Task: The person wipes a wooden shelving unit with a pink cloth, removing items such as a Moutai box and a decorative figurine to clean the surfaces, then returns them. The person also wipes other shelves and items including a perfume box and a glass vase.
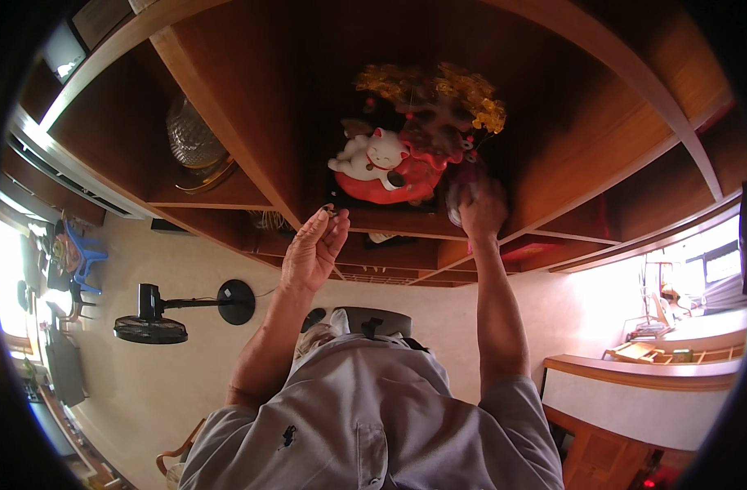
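Note:
My left hand (317, 248) is raised at the front edge of a wooden cabinet compartment, thumb and fingers closed on a small object (330, 212) too small to name. Inside the compartment stands a white lucky cat figurine (376, 150) on a red base (385, 187), with a decorative tree of yellow leaves (465, 92) behind it. My right hand (483, 208) reaches in to the right of the figurine, blurred, its fingers on a clear and purplish item (455, 199). The hand partly hides that item, so whether it is gripped cannot be told.
Wooden shelf dividers (226, 116) rise on both sides. A textured glass ornament (192, 135) stands in the left compartment. A black standing fan (151, 327) is on the floor at left. At right is a low partition with a wooden top (643, 375).

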The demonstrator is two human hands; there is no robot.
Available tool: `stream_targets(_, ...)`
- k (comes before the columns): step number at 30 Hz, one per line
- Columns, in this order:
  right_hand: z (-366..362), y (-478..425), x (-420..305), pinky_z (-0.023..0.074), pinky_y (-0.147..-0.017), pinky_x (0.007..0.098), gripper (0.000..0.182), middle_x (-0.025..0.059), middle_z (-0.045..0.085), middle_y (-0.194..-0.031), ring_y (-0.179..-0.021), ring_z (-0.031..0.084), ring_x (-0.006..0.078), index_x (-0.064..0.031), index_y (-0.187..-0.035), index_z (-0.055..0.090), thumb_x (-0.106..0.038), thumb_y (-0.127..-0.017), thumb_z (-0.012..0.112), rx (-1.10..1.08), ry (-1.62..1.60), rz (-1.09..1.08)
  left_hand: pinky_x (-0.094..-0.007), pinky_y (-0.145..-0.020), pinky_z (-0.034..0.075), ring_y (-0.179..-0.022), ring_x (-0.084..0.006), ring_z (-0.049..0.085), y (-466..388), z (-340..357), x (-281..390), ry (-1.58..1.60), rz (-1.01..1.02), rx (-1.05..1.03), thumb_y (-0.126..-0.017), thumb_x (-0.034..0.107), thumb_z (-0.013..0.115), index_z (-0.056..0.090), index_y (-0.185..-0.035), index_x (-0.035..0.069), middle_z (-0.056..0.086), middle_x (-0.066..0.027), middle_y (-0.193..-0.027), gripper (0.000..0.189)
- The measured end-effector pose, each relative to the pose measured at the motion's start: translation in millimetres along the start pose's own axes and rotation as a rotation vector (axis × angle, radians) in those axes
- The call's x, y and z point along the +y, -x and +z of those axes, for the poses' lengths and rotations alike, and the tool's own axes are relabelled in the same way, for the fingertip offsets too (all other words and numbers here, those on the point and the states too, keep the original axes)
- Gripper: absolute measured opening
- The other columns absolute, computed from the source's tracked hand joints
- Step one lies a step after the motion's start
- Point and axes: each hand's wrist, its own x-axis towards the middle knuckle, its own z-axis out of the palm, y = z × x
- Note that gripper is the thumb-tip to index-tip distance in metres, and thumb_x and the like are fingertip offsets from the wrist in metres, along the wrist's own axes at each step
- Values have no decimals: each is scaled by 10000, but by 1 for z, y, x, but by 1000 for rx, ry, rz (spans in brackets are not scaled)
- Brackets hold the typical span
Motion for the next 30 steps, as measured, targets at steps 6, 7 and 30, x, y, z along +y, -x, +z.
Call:
stream_targets(6, -4, -2, -5, 555, -782, 504, 453, 195, 636, -1039, -942, 645, 406, -152, -1282, 636, -306, -860, 695, -2, -45, 12, -321, -848, 625, -981, -208, 739, -2, 14, -6, -756, 443, 159, -985, 116, 690, 730, -1097, 46, 744, -109, -1131, 139)
stream_targets(7, -3, -2, -4, 556, -784, 504, 452, 197, 637, -1045, -946, 646, 407, -150, -1283, 636, -313, -865, 692, -5, -44, 11, -327, -829, 623, -961, -217, 744, -4, 21, -8, -1028, 615, 167, -972, 105, 697, 737, -1085, 53, 750, -102, -1118, 131)
stream_targets(30, -7, -4, -7, 552, -762, 521, 460, 199, 639, -1009, -915, 648, 414, -134, -1273, 648, -354, -871, 679, 35, -91, -10, -352, -660, 573, -714, -220, 713, -53, 5, -10, -1577, 909, 281, -883, 148, 763, 694, -1182, 56, 763, -119, -1070, 320)
